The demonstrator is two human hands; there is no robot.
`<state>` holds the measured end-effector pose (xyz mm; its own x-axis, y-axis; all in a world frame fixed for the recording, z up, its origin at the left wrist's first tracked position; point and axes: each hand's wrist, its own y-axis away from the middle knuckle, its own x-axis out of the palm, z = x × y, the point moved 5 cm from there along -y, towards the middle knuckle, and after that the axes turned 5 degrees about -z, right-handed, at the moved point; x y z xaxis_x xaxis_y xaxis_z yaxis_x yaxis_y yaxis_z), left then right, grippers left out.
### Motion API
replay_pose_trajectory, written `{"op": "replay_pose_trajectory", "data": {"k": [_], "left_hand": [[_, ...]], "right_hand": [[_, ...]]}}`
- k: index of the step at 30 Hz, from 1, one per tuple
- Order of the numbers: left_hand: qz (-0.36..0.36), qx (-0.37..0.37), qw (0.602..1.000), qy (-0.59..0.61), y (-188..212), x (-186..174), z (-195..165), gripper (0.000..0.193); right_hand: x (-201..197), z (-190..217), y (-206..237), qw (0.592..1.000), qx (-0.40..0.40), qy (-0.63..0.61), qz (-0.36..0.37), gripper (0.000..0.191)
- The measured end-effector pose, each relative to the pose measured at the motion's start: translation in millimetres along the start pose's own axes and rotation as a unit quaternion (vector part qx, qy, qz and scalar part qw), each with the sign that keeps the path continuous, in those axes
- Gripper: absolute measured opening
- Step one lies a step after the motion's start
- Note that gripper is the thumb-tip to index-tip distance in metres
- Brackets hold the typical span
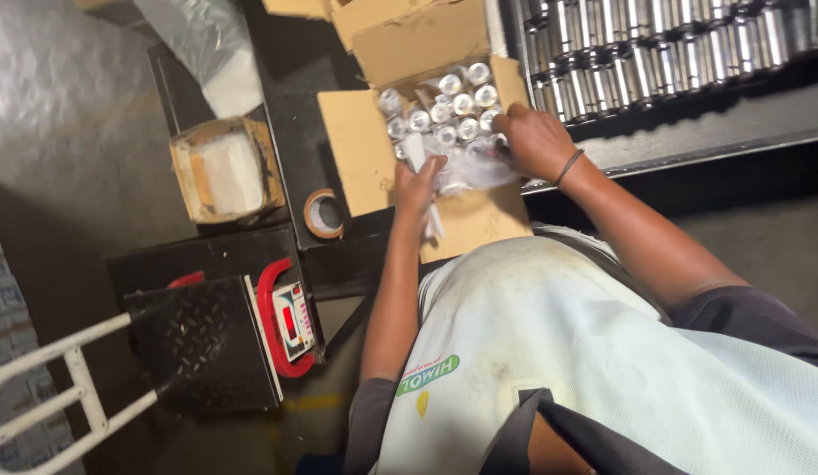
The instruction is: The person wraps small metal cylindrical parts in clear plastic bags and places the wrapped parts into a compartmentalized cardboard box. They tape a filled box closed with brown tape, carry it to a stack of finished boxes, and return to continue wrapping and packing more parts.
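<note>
Inside the open cardboard box (365,149), on the dark bench straight ahead, shiny metal cylinders (461,104) stand upright in tight rows, part of them covered by a crumpled clear plastic sheet (479,169). Right hand (534,141) lies on the near right corner of the box, fingers curled down onto the plastic and the cylinders under it; whether it pinches the sheet or a part, cannot tell, blurred. Left hand (418,186) sits at the box's near edge, fingers closed around a white strip (424,185) that runs from among the cylinders down past the wrist over the front flap. Box flaps folded out flat on all sides. Right of the box, a dark tray (690,101) packed with rows of larger polished metal cylinders (655,53). Left of the box, a roll of brown packing tape (323,214) lies flat on the bench, near the flap. Further left, a smaller taped carton (222,169) with a white top, and a clear plastic bag (207,44) above it. Lower left, a platform scale (202,347) with checker plate and a red-framed digital display (293,318); white tube frame (66,378) beside it. Person's white apron (602,369) fills the bottom.
</note>
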<state>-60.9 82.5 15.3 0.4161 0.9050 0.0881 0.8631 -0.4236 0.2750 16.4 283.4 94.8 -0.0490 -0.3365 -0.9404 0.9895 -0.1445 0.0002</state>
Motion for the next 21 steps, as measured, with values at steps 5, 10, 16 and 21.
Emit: {"op": "replay_pose_trajectory", "data": {"k": [5, 10, 16, 21], "left_hand": [[-0.004, -0.092, 0.995, 0.05, 10, 49, -17, 0.026], [-0.112, 0.125, 0.917, -0.361, 21, 17, -96, 0.027], [-0.064, 0.127, 0.942, -0.304, 43, 21, -110, 0.033], [-0.05, 0.168, 0.942, -0.285, 42, 29, -111, 0.034]], "right_hand": [[-31, 5, 23, 0.851, -0.011, -0.525, -0.006, 0.057], [-49, -62, -8, 0.968, 0.067, -0.086, -0.225, 0.049], [-42, -143, -57, 0.952, 0.251, 0.005, -0.177, 0.047], [1, -108, -19, 0.746, 0.236, -0.622, -0.043, 0.045]]}}
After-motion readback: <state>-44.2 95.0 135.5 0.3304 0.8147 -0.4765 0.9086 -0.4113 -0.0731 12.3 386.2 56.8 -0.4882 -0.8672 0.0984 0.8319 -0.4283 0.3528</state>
